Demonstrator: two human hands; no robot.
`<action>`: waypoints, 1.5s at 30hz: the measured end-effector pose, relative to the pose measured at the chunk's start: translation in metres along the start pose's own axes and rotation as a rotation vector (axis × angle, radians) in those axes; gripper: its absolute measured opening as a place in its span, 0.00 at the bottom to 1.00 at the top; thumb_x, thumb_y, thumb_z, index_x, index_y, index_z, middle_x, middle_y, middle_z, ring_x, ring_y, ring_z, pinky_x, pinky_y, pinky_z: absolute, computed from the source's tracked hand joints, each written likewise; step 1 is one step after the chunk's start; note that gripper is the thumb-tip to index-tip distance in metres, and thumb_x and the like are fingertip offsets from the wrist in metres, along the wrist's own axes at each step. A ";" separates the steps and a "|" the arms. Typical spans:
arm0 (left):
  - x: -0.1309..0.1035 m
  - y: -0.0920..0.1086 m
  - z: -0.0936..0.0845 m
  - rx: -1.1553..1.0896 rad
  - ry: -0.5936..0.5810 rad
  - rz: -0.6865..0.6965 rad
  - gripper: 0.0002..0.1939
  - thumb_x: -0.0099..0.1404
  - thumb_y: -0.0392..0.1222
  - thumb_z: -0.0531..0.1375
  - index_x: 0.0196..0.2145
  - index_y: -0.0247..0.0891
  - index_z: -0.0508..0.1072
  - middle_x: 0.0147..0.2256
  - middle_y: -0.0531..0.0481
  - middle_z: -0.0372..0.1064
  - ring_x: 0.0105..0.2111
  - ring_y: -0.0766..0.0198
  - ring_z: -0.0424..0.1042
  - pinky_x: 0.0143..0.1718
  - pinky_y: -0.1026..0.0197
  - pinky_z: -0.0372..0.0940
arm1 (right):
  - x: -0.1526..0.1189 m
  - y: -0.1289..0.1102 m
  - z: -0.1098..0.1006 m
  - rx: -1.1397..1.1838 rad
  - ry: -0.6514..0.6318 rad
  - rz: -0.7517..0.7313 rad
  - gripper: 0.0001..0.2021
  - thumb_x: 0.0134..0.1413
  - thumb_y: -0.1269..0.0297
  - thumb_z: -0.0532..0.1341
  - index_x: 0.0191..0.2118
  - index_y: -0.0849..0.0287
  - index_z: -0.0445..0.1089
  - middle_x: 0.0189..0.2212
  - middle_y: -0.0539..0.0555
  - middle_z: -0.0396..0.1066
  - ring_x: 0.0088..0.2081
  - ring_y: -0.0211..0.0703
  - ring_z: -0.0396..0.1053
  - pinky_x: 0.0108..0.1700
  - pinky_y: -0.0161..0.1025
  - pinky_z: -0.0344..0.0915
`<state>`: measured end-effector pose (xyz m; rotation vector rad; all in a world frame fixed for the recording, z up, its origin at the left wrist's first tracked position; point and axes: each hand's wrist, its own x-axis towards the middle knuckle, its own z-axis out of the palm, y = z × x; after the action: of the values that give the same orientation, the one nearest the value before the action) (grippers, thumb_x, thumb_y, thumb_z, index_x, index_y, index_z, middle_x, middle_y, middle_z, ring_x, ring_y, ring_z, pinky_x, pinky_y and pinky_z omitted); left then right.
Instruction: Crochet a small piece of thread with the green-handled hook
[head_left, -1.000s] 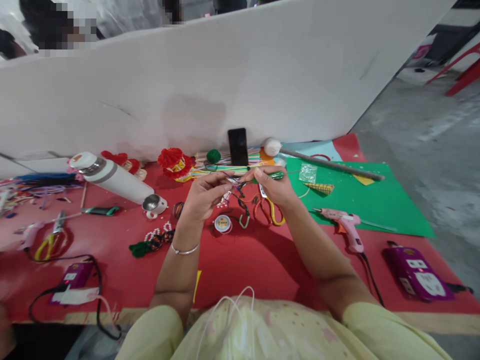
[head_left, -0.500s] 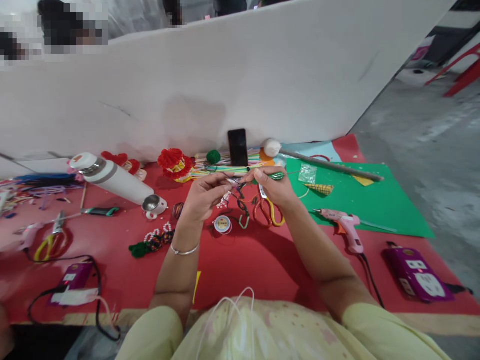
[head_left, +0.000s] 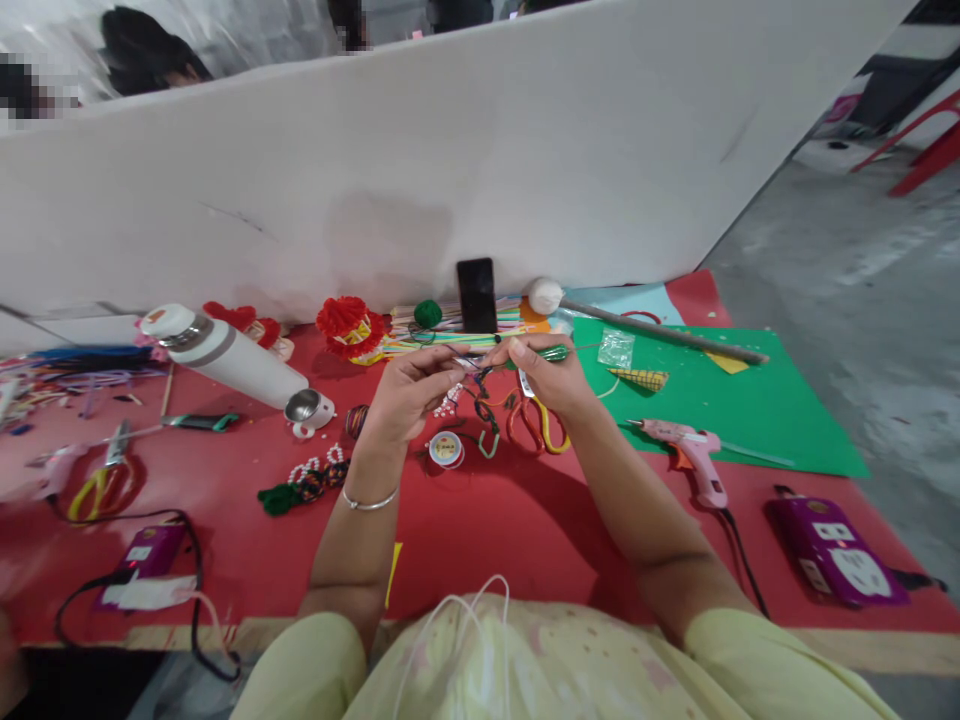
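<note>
My left hand (head_left: 411, 392) is closed in a pinch on dark multicoloured yarn (head_left: 486, 385), which hangs down between my hands. My right hand (head_left: 546, 375) wraps round a slim green-handled crochet hook (head_left: 553, 353); its tip meets the yarn near my left fingertips and is too small to make out. Below my right hand lie scissors (head_left: 556, 432) with red and yellow handles, partly covered by it. A round spool (head_left: 445, 449) rests on the red table below my left hand, near a bent pale green piece (head_left: 489, 443).
A phone (head_left: 477, 295) leans against the white partition (head_left: 480, 150). To the left stand a tilted white flask (head_left: 225, 355) and a small metal cup (head_left: 307, 410). On the right are a pink glue gun (head_left: 694, 450), a purple power box (head_left: 836, 550) and a grey rod (head_left: 667, 332).
My hands hold nearly the same pose, with only a slight shift of the yarn at the fingertips. Objects on the table stay where they were.
</note>
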<state>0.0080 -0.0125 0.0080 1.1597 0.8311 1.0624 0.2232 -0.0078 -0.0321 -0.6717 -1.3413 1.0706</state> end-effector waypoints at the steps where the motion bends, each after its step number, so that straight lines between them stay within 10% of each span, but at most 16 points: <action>1: 0.000 0.000 0.000 0.001 0.000 0.001 0.19 0.51 0.39 0.78 0.43 0.37 0.88 0.25 0.53 0.73 0.16 0.79 0.51 0.16 0.68 0.40 | 0.000 0.000 0.000 -0.007 0.003 0.003 0.14 0.64 0.47 0.69 0.34 0.50 0.86 0.33 0.50 0.86 0.39 0.45 0.83 0.45 0.42 0.79; 45: 0.004 -0.006 -0.001 0.035 0.112 0.061 0.16 0.52 0.40 0.77 0.40 0.37 0.88 0.23 0.54 0.70 0.16 0.79 0.50 0.17 0.67 0.42 | -0.004 -0.023 0.009 -0.256 -0.021 -0.128 0.15 0.65 0.47 0.68 0.34 0.51 0.85 0.32 0.51 0.85 0.37 0.44 0.81 0.45 0.42 0.76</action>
<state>0.0097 -0.0092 0.0021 1.1693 0.9093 1.1752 0.2197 -0.0223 -0.0113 -0.7524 -1.5335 0.8128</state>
